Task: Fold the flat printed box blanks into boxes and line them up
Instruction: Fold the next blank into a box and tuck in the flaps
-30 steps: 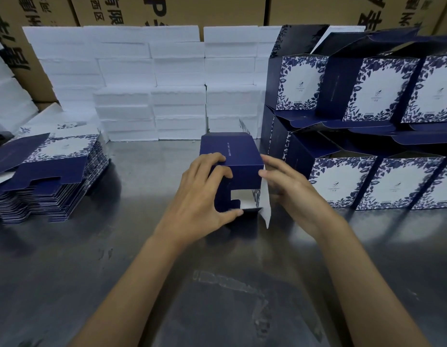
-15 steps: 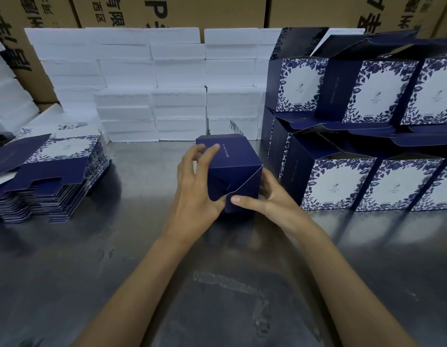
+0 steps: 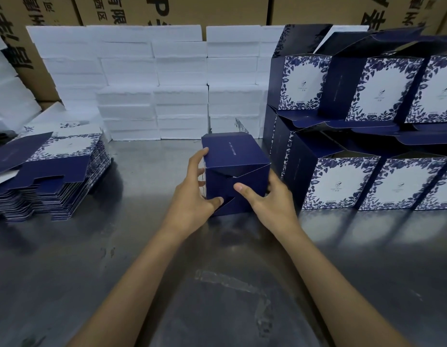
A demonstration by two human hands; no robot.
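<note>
Left hand (image 3: 192, 196) and right hand (image 3: 270, 199) both grasp the navy blue folded cardboard box (image 3: 232, 171) at frame centre, thumbs pressing its near flaps, on the grey metal tabletop (image 3: 117, 259). Flat blanks (image 3: 49, 171) stacked at left.

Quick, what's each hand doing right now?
Left hand: holds the dark blue box, thumb on its flaps.
Right hand: holds the same box, thumb pressing.

A dull, scuffed metal tabletop (image 3: 67, 284) carries stacked white foam blocks (image 3: 155, 96) standing against brown corrugated cartons (image 3: 192, 11) printed with black characters.
</note>
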